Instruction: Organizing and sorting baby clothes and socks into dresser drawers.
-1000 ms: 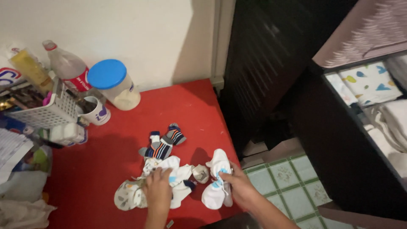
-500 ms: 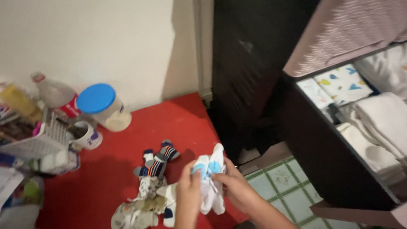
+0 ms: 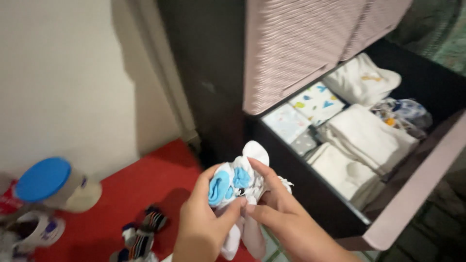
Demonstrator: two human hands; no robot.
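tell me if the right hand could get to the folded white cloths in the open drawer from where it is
Probably yes. The drawer is pulled out and nothing covers the folded white cloths. But the right hand and left hand both grip the white and blue socks.

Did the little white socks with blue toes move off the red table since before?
Yes. The white socks with blue toes went up off the red table, held in both hands, toward the open drawer.

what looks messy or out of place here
Little stands out. Striped socks lie loose in a heap on the red surface. The drawer hangs open, its folded white cloths neat. Both hands, left hand and right hand, hold white-and-blue socks.
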